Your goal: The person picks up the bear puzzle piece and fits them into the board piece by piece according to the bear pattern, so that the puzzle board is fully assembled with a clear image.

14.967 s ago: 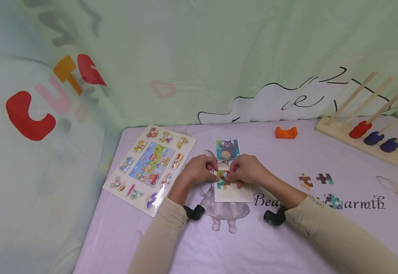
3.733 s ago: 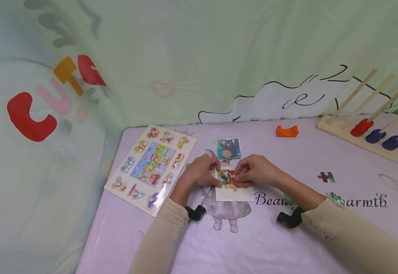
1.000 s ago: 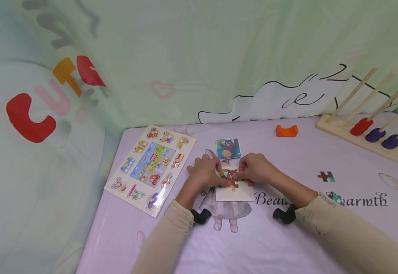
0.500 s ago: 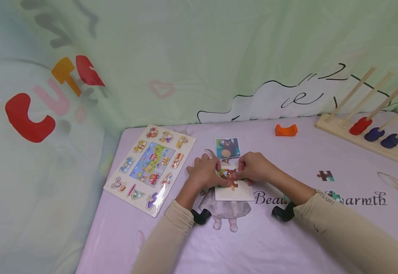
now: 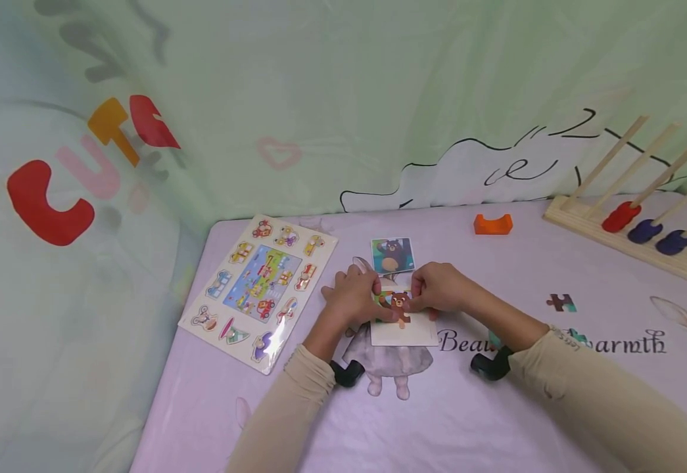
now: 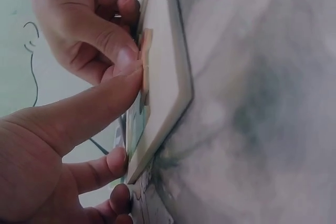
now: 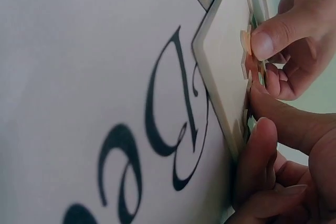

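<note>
On the table in the head view lies a pale wooden puzzle board [image 5: 405, 335], with joined bear jigsaw pieces [image 5: 400, 301] on its upper part. My left hand [image 5: 352, 295] holds the board's left side, its thumb pressing on the pieces. Opposite, my right hand [image 5: 442, 288] has its thumb [image 7: 283, 114] on a puzzle piece and its bent fingers at the board's right edge. The two thumbs are close together, and the hands cover part of the picture. A bear picture card [image 5: 392, 255] lies just beyond the board.
Loose jigsaw pieces lie to the right: a brown-and-teal piece [image 5: 561, 302], a teal piece [image 5: 576, 336], and another teal piece [image 5: 494, 339] partly behind my right forearm. A vehicle peg puzzle [image 5: 263, 289] is at left. An orange block [image 5: 494, 225] and a wooden bead rack [image 5: 621, 240] stand at the back.
Since the oldest frame, a brown piece has left the right side of the table and bear pieces have been added on the board. Over the last second my hands have stayed nearly still.
</note>
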`<state>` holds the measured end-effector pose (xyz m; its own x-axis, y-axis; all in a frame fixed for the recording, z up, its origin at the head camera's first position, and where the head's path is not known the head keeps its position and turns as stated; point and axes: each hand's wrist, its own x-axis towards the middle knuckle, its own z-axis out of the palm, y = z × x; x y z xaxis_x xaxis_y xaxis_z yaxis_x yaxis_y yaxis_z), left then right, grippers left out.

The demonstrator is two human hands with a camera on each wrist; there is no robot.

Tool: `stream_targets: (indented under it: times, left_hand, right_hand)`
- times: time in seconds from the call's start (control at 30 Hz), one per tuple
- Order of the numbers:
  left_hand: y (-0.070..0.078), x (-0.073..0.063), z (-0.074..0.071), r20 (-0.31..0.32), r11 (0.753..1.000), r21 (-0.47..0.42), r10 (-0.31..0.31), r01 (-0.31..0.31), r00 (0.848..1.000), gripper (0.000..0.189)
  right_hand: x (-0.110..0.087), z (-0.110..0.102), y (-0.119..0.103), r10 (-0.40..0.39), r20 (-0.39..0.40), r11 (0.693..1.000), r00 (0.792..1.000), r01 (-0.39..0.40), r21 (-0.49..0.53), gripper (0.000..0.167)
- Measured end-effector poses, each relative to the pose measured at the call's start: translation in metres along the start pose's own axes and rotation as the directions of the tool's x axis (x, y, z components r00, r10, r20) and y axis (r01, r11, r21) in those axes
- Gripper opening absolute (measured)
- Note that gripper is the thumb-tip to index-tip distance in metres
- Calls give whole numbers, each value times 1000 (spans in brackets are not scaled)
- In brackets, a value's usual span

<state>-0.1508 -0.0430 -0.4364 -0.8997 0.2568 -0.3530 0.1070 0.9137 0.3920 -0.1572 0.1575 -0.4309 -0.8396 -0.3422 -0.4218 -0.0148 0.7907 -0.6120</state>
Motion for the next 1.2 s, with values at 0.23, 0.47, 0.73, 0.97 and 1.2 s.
stream_targets:
  times: [0.23, 0.47, 0.73, 0.97, 1.2]
  left_hand:
    - [-2, 3, 3, -30, 1000, -23, -2, 2, 1000, 44]
    - [2, 1, 3, -41, 999, -26, -22, 21, 999, 42]
    - [1, 1, 1, -40, 999, -38, -15, 14, 999, 40]
    - [0, 3, 2, -42, 999, -50, -10, 8, 999, 37]
    - [2, 2, 2, -55, 999, -46, -24, 22, 998, 39]
  right_hand:
    - [0, 1, 1, 2, -15, 1000, 1000, -2, -5, 28]
    - [-1, 0, 2, -9, 10, 1000, 1000, 9, -9, 30]
    - [-1, 4, 1, -20, -6, 998, 1000, 19, -55, 41]
    - [-1, 5, 2, -3, -15, 998, 1000, 2, -62, 40]
    - [-2, 7, 2, 18, -20, 998, 1000, -19, -61, 40]
